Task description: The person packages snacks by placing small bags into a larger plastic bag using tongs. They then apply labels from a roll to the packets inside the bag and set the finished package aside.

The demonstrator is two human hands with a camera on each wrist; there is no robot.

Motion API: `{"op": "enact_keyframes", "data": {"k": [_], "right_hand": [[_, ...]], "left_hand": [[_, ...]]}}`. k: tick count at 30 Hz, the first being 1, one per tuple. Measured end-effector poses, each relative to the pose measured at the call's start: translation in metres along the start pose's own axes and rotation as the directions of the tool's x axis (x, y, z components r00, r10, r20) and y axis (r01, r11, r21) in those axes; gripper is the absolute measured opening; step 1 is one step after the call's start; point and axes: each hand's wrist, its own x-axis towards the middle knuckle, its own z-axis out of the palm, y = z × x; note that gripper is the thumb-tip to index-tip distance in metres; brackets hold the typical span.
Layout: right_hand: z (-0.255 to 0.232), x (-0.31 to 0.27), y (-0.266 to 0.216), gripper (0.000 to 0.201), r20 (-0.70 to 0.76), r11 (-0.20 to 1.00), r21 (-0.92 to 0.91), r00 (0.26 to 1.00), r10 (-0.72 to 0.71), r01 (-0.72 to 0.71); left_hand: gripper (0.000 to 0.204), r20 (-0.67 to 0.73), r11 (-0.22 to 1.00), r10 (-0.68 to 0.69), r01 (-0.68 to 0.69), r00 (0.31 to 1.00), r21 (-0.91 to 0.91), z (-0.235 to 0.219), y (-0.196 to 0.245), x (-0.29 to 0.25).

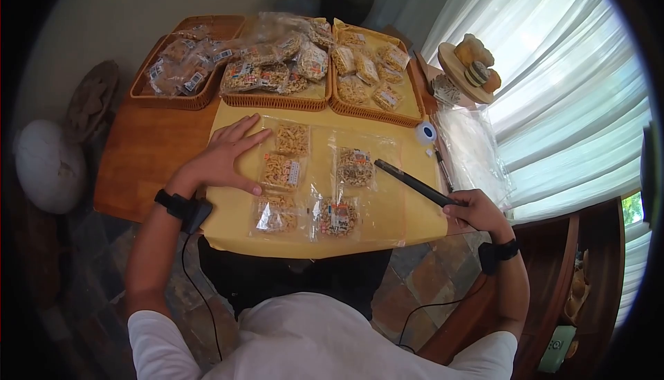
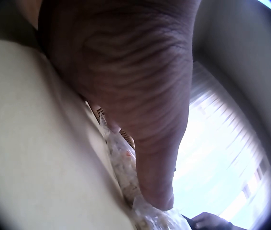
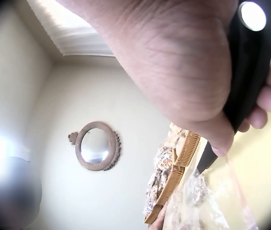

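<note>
A large clear plastic bag (image 1: 387,203) lies flat on the yellow cloth. Inside or under its film sit several small packets of crunchy, noodle-like snack, among them a packet (image 1: 356,167) at the upper right and another packet (image 1: 337,217) at the lower right. My left hand (image 1: 232,151) rests spread at the bag's left side, its thumb beside a left-hand packet (image 1: 280,171). My right hand (image 1: 476,212) grips a long black tool (image 1: 415,185) with a tapered tip. In the right wrist view the tool's round silver end (image 3: 253,16) shows, and its narrow tip overlaps the film.
Wicker trays with packets stand at the back: a left tray (image 1: 207,102), a middle tray (image 1: 277,102) and a right tray (image 1: 377,115). A tape roll (image 1: 426,132), a pen (image 1: 443,171) and a stack of clear bags (image 1: 474,148) lie on the right. Cables hang from both wrists.
</note>
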Motion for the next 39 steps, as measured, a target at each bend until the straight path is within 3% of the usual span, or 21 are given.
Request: {"op": "enact_keyframes", "data": {"k": [5,16,23,31,34,39], "right_hand": [[0.015,0.014,-0.016,0.027,0.023,0.994,-0.071,0.996,-0.08,0.082],[0.04,0.012,-0.047,0.022,0.168,0.999,0.007,0.985,-0.034,0.033],[0.017,0.015,-0.014,0.027,0.148,0.999,-0.01,0.988,0.039,-0.038],[0.029,0.015,-0.007,0.02,0.299,0.986,0.146,0.954,0.031,-0.078],[0.028,0.012,-0.002,0.021,0.33,0.99,0.119,0.943,0.031,-0.074],[0.018,0.007,0.0,0.021,0.288,0.993,0.104,0.957,0.03,-0.063]], "left_hand": [[0.136,0.004,1.0,-0.008,0.008,1.0,-0.002,0.0,0.001,0.0],[0.133,-0.008,1.0,0.018,-0.018,1.0,0.002,-0.001,0.004,0.0],[0.133,-0.003,1.0,0.02,-0.02,1.0,-0.012,-0.003,0.005,-0.001],[0.134,0.003,1.0,-0.003,0.003,1.0,0.003,-0.002,0.004,0.0],[0.137,-0.011,1.0,0.018,-0.018,1.0,0.018,0.001,0.0,0.002],[0.137,-0.002,1.0,0.018,-0.018,1.0,0.0,0.001,0.0,0.0]]}}
